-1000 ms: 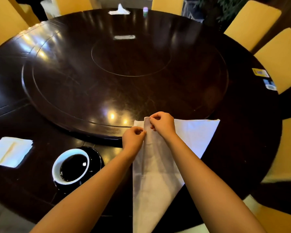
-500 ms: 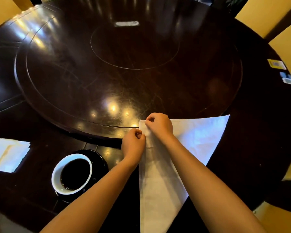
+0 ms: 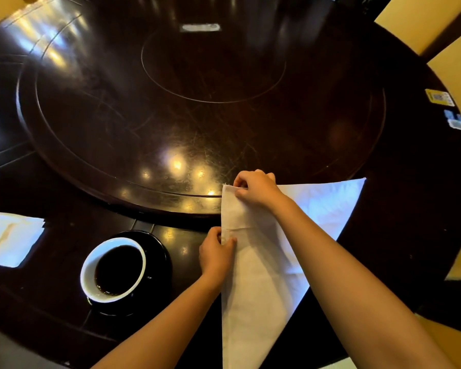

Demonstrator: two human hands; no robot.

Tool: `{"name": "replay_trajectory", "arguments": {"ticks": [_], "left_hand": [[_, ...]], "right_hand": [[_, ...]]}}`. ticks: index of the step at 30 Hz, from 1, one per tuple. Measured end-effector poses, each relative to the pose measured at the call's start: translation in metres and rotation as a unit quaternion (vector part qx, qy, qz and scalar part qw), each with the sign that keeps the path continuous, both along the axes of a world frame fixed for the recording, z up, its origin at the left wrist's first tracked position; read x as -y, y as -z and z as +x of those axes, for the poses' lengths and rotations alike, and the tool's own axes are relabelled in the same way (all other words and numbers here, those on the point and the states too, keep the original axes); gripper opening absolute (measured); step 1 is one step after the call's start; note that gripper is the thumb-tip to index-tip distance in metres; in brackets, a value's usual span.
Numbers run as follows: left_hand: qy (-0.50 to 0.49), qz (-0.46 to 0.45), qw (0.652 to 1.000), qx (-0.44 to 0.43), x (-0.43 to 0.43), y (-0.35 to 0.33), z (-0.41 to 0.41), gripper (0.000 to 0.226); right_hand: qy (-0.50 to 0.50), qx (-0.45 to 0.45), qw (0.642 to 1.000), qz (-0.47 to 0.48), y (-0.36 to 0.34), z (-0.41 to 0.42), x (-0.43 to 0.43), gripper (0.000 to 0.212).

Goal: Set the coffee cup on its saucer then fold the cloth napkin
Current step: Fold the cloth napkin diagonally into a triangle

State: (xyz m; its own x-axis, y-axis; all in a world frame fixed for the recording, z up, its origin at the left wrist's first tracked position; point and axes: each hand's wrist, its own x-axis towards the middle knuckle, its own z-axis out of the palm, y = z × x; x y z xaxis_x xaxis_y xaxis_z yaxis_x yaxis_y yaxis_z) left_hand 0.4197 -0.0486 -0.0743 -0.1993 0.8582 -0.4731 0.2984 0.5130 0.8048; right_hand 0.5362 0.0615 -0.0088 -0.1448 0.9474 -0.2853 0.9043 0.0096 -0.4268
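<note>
The cup sits on its saucer, just to the left of your left hand, so that part looks done; the work now is the napkin. It lies as a folded triangle under both forearms, one point reaching out to the right of your right hand and another running toward you off the table edge. Your right hand pinches the far corner, fingers closed on the layers. Your left hand pinches the straight left edge a little nearer to you, thumb on top.

To do this well, keep the far corner pinned so the layers stay matched, and run your left hand down that edge, pressing the crease flat as you go. Keep the cloth taut between your hands. Mind your left wrist: the cup looks full of dark liquid and stands close by.
</note>
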Motion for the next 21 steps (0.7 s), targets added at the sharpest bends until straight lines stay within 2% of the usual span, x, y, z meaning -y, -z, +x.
{"name": "replay_trajectory", "arguments": {"ticks": [3, 10, 17, 19, 21], "left_hand": [[0.016, 0.013, 1.0, -0.002, 0.001, 0.002, 0.0, 0.006], [0.098, 0.044, 0.994, -0.024, 0.0, 0.0, 0.018, 0.013], [0.205, 0.063, 0.977, 0.019, 0.01, -0.009, 0.066, 0.018], [0.194, 0.051, 0.979, 0.045, 0.013, -0.01, 0.075, 0.02], [0.163, 0.041, 0.984, 0.055, 0.013, -0.009, 0.079, 0.021]], "right_hand": [[-0.005, 0.022, 1.0, 0.0, -0.005, 0.008, 0.001, 0.023], [0.071, 0.036, 0.997, 0.005, -0.01, 0.036, 0.017, 0.015], [0.139, -0.051, 0.989, 0.005, -0.031, 0.094, 0.045, 0.006], [0.136, -0.075, 0.987, 0.032, -0.03, 0.11, 0.055, 0.007], [0.133, -0.083, 0.983, 0.097, -0.023, 0.128, 0.065, 0.017]]}}
